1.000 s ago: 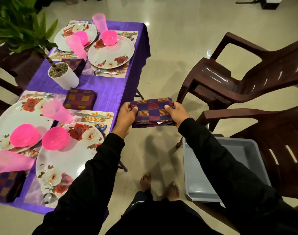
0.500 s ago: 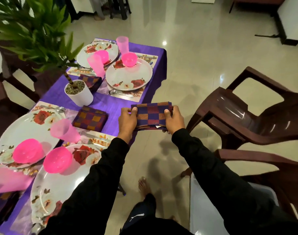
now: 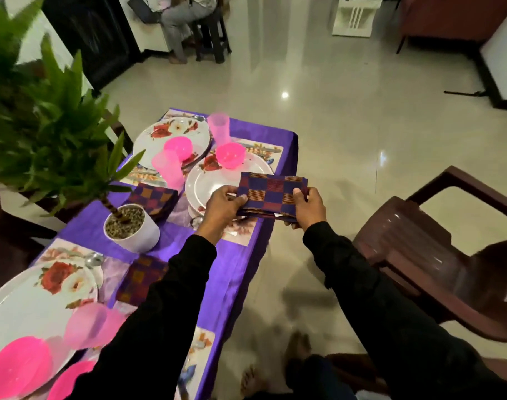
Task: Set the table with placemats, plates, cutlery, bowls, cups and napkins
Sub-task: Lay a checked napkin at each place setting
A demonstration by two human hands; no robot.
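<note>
- L hand (image 3: 222, 202) + R hand (image 3: 308, 206): fingers pinch folded checked napkin (image 3: 271, 194) at both ends.
- Napkin held above far plate (image 3: 214, 183), at tabletop (image 3: 235, 267) edge.

Dim indoor light, warm-ish, overall underexposed. Overhead source: one small hard specular spot on the glossy floor (image 3: 285, 95), plus long pale reflection streaks running up toward the top edge. Soft double shadows on the floor under the arms and beside the brown chair (image 3: 437, 255). Black sleeves crush to near-solid black, no fabric detail. Pink cups and bowls oversaturated, nearly glowing; near pink cup (image 3: 86, 324) smeared, probably motion blur. Plant leaves (image 3: 30, 116) soft at the left edge. Strong wide-angle distortion: floor lines and furniture bow at the corners. Centre reasonably sharp, checked napkin (image 3: 272, 194) pattern readable. Compression mush in dark areas.
</note>
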